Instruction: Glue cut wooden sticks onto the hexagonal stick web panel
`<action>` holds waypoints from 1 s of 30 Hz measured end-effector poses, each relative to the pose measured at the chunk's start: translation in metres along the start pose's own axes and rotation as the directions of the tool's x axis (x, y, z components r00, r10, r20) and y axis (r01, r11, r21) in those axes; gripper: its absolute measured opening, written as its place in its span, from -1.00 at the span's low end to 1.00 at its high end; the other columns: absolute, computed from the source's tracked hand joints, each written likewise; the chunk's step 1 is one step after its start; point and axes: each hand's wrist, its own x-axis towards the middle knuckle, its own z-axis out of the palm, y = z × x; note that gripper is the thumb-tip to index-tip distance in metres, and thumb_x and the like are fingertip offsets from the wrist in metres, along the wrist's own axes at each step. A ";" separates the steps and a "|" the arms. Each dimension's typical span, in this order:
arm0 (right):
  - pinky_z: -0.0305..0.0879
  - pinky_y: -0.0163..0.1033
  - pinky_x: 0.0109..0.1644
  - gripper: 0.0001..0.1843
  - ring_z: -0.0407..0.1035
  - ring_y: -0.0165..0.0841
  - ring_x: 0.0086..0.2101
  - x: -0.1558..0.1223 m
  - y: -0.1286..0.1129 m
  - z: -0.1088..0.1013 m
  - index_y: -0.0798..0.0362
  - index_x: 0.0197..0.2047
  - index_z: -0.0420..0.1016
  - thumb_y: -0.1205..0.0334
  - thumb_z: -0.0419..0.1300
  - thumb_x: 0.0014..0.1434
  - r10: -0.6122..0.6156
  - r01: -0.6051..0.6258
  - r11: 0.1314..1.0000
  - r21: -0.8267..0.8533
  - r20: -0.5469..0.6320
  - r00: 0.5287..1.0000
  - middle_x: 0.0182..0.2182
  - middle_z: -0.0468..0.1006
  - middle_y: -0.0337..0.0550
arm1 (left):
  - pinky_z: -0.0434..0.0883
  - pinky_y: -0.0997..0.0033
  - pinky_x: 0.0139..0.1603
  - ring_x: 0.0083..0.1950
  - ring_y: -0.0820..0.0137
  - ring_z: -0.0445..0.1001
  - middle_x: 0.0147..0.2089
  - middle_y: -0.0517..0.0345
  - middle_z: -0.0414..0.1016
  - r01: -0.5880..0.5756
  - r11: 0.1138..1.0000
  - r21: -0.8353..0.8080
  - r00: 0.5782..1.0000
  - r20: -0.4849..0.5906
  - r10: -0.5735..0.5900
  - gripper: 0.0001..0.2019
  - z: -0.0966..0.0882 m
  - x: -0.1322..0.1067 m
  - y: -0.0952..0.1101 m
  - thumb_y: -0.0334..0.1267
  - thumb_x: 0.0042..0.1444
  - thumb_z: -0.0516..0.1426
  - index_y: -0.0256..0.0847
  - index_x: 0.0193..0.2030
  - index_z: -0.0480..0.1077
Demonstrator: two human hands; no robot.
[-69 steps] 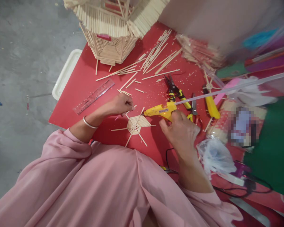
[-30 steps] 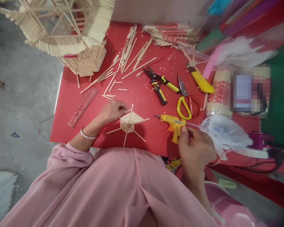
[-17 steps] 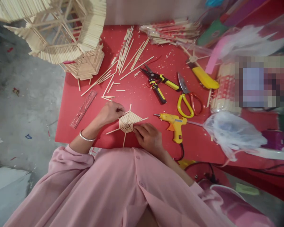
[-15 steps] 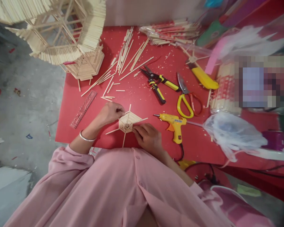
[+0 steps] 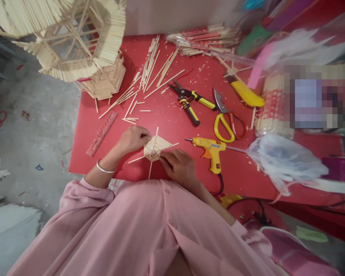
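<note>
A small hexagonal web of thin wooden sticks (image 5: 154, 148) lies by the table's front edge, with longer sticks jutting out from it like spokes. My right hand (image 5: 179, 165) has its thumb and fingers closed on the web's right edge. My left hand (image 5: 134, 138), a bangle at its wrist, is curled in a pinch at the web's upper left edge; whatever is between its fingertips is too small to make out. To the right lies a yellow glue gun (image 5: 211, 149), its nozzle toward the web. Short cut sticks (image 5: 130, 119) lie beyond my left hand.
A large stick-built lantern-like structure (image 5: 109, 76) stands at the back left. Loose sticks (image 5: 151, 65), a clear ruler (image 5: 102, 134), black-yellow pliers (image 5: 189, 101), scissors (image 5: 225, 115) and a plastic bag (image 5: 284, 161) lie on the red table (image 5: 166, 115). Bundled sticks (image 5: 207, 40) are at the back.
My left fingertips have shifted very slightly up from the web's edge. My right hand and the web stay nearly in place; the view has moved a little.
</note>
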 end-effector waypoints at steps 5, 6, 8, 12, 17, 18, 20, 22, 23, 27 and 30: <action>0.27 -0.23 -0.16 -0.78 0.45 -0.31 -0.26 0.001 -0.001 -0.001 0.00 -0.11 0.64 0.15 0.16 0.40 0.017 -0.017 1.000 -0.006 0.006 1.000 -0.32 0.63 -0.13 | 0.40 0.44 -0.24 -0.27 0.36 0.56 -0.26 0.06 0.64 -0.012 0.999 0.049 1.000 0.008 0.012 -0.80 -0.002 0.007 -0.003 -0.34 0.01 0.12 -0.25 -0.36 0.60; 0.27 -0.23 -0.18 -0.77 0.45 -0.31 -0.27 0.001 0.000 -0.001 0.00 -0.12 0.64 0.15 0.15 0.40 0.019 -0.019 1.000 -0.011 0.007 1.000 -0.33 0.63 -0.13 | 0.40 0.44 -0.25 -0.28 0.36 0.55 -0.28 0.06 0.63 -0.016 0.999 0.045 1.000 0.024 0.015 -0.81 -0.002 0.010 -0.004 -0.33 0.01 0.13 -0.25 -0.38 0.60; 0.27 -0.23 -0.19 -0.77 0.45 -0.31 -0.28 0.000 0.000 -0.001 0.00 -0.12 0.64 0.14 0.15 0.40 0.018 -0.018 1.000 -0.015 0.005 1.000 -0.33 0.64 -0.14 | 0.40 0.45 -0.26 -0.30 0.37 0.55 -0.32 0.08 0.62 -0.013 0.999 0.029 0.998 0.062 0.011 -0.82 -0.003 0.014 -0.006 -0.33 0.00 0.13 -0.26 -0.40 0.59; 0.29 -0.22 -0.18 -0.77 0.46 -0.30 -0.27 0.000 0.001 0.000 -0.01 -0.11 0.64 0.13 0.16 0.40 0.015 -0.015 1.000 -0.003 0.006 1.000 -0.33 0.64 -0.14 | 0.40 0.46 -0.27 -0.32 0.39 0.54 -0.35 0.09 0.62 0.005 1.000 0.024 0.995 0.100 -0.008 -0.80 -0.005 0.018 -0.005 -0.38 -0.05 0.11 -0.27 -0.41 0.59; 0.29 -0.22 -0.18 -0.77 0.44 -0.31 -0.27 0.000 0.002 0.000 -0.01 -0.11 0.64 0.13 0.16 0.40 0.021 -0.021 1.000 0.010 0.016 1.000 -0.31 0.64 -0.14 | 0.39 0.46 -0.26 -0.31 0.39 0.54 -0.35 0.10 0.62 0.008 0.997 0.074 0.996 0.085 -0.014 -0.80 -0.006 0.018 -0.002 -0.40 -0.08 0.10 -0.26 -0.43 0.59; 0.29 -0.22 -0.17 -0.77 0.44 -0.31 -0.27 0.000 0.002 0.000 0.00 -0.11 0.64 0.14 0.16 0.39 0.015 -0.015 1.000 0.012 0.010 1.000 -0.31 0.64 -0.14 | 0.39 0.46 -0.27 -0.31 0.38 0.54 -0.35 0.10 0.62 0.011 0.997 0.080 0.996 0.082 -0.018 -0.80 -0.006 0.018 -0.001 -0.40 -0.08 0.10 -0.25 -0.43 0.59; 0.28 -0.23 -0.17 -0.79 0.43 -0.32 -0.27 0.001 0.002 -0.001 0.01 -0.12 0.63 0.15 0.17 0.39 -0.004 0.004 1.000 0.013 -0.010 1.000 -0.32 0.64 -0.15 | 0.38 0.46 -0.29 -0.31 0.37 0.55 -0.36 0.10 0.62 0.020 0.996 0.083 0.996 0.083 -0.027 -0.80 -0.006 0.018 -0.001 -0.40 -0.09 0.11 -0.26 -0.43 0.59; 0.27 -0.24 -0.18 -0.81 0.43 -0.33 -0.28 0.001 0.002 -0.001 0.03 -0.13 0.63 0.17 0.19 0.38 -0.022 0.022 1.000 0.005 -0.031 0.999 -0.34 0.63 -0.16 | 0.37 0.45 -0.32 -0.31 0.37 0.55 -0.37 0.11 0.62 0.023 0.997 0.080 0.995 0.090 -0.030 -0.80 -0.006 0.018 -0.001 -0.39 -0.09 0.11 -0.26 -0.42 0.59; 0.27 -0.24 -0.19 -0.81 0.43 -0.33 -0.29 0.001 0.002 -0.001 0.03 -0.14 0.63 0.17 0.19 0.38 -0.028 0.028 1.000 0.000 -0.039 0.999 -0.34 0.63 -0.16 | 0.37 0.46 -0.32 -0.31 0.36 0.55 -0.37 0.11 0.62 0.021 0.996 0.081 0.995 0.091 -0.028 -0.80 -0.006 0.018 -0.001 -0.39 -0.09 0.11 -0.27 -0.42 0.59; 0.26 -0.25 -0.21 -0.83 0.42 -0.34 -0.29 0.001 0.002 0.001 0.02 -0.14 0.62 0.17 0.21 0.37 -0.036 0.036 0.999 0.003 -0.061 0.997 -0.35 0.62 -0.18 | 0.39 0.45 -0.29 -0.31 0.37 0.55 -0.34 0.09 0.63 0.021 0.997 0.081 0.996 0.086 -0.028 -0.78 -0.006 0.018 -0.001 -0.39 -0.10 0.10 -0.27 -0.41 0.60; 0.27 -0.24 -0.21 -0.84 0.42 -0.34 -0.29 0.000 0.003 0.002 0.03 -0.13 0.62 0.18 0.22 0.36 -0.043 0.043 0.999 0.004 -0.077 0.996 -0.34 0.62 -0.17 | 0.39 0.45 -0.29 -0.30 0.36 0.55 -0.33 0.08 0.63 0.029 0.997 0.072 0.995 0.090 -0.036 -0.78 -0.006 0.018 -0.002 -0.38 -0.09 0.10 -0.28 -0.39 0.60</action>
